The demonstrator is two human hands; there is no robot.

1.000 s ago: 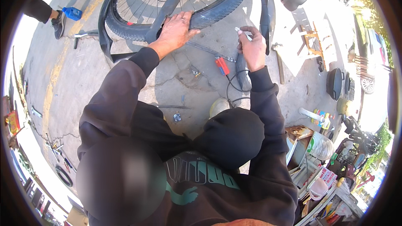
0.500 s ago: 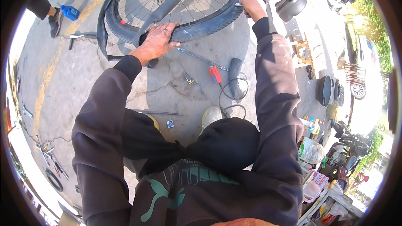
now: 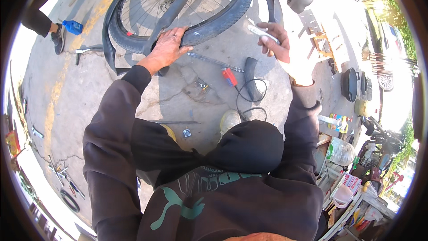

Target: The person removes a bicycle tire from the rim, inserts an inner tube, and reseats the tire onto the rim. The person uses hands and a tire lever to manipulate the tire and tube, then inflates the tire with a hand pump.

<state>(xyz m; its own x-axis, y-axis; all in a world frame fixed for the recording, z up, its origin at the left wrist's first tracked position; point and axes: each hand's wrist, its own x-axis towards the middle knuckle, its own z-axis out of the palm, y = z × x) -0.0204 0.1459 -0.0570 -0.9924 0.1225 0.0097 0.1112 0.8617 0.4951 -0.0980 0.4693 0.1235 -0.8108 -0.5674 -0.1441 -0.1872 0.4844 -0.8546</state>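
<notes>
A spoked bicycle wheel with a black tyre (image 3: 223, 15) lies on the concrete ahead of me. My left hand (image 3: 167, 49) rests flat on the tyre's near edge, fingers spread over the rubber. My right hand (image 3: 276, 40) is raised to the right of the wheel and grips a short metal tool (image 3: 261, 32), a flat silver bar that sticks out to the left of the fingers. A loose black inner tube (image 3: 107, 40) curls around the wheel's left side.
A red-handled tool (image 3: 229, 76), a long metal rod (image 3: 214, 61), a black hose (image 3: 252, 93) and small parts lie on the concrete near my knees. Another person's foot (image 3: 58, 38) and a blue bottle (image 3: 72, 27) are at left. Pots, bottles and clutter crowd the right side.
My right hand came off the far side of the tyre and moved right and nearer, now showing the metal tool. My left hand stayed on the tyre's near edge.
</notes>
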